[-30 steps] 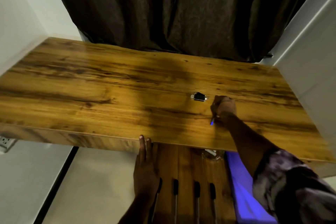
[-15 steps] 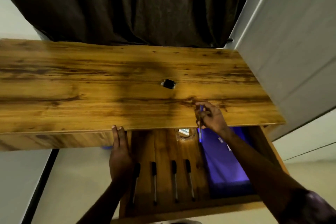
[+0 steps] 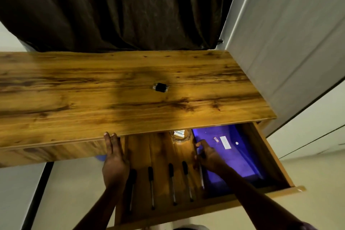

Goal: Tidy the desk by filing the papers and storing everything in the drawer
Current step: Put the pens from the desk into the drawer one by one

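Observation:
The wooden desk (image 3: pixel 74 99) carries one small black binder clip (image 3: pixel 160 87) near its middle. Below its front edge the drawer (image 3: pixel 296 189) is pulled out. Several black-capped pens (image 3: pixel 151 183) lie in a row on the drawer floor. A blue file folder (image 3: pixel 233 155) fills the drawer's right side. A glass jar (image 3: pixel 180 136) stands at the back. My right hand (image 3: pixel 207 155) is inside the drawer and holds a pen (image 3: pixel 201 177) beside the folder. My left hand (image 3: pixel 113 157) rests flat with straight fingers on the drawer's left edge, under the desk front.
A dark brown curtain (image 3: pixel 121 9) hangs behind the desk. A white wall panel (image 3: pixel 289 52) stands close on the right. Pale floor (image 3: pixel 71 192) lies below on the left.
My right hand has carried the pen from the desk top down into the drawer, next to the folder. The view has tilted down, showing more of the drawer. The left hand stays put.

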